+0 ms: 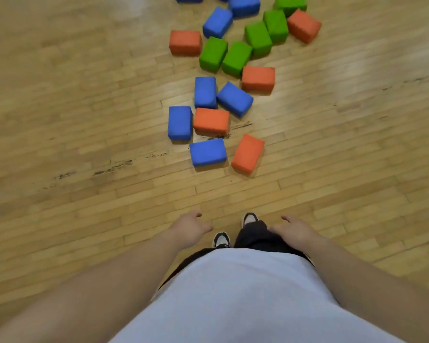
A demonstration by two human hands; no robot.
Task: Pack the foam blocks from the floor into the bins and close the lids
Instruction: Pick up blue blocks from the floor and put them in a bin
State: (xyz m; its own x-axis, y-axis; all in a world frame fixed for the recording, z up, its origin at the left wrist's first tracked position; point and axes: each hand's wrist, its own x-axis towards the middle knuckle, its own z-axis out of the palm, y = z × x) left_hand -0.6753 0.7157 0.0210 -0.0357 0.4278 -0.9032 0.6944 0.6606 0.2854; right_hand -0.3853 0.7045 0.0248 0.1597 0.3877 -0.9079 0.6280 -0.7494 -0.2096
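Observation:
Several foam blocks in blue, orange and green lie scattered on the wooden floor ahead of me. Nearest are a blue block and an orange block, side by side. Behind them sit another orange block and a blue block. Green blocks cluster farther back. My left hand and my right hand hang low in front of my body, fingers loosely apart, holding nothing, well short of the nearest blocks. No bin is in view.
My two shoes stand on the wooden floor just below the block pile. Dark scuff marks cross the boards on the left. Bare floor stretches to both sides of the blocks.

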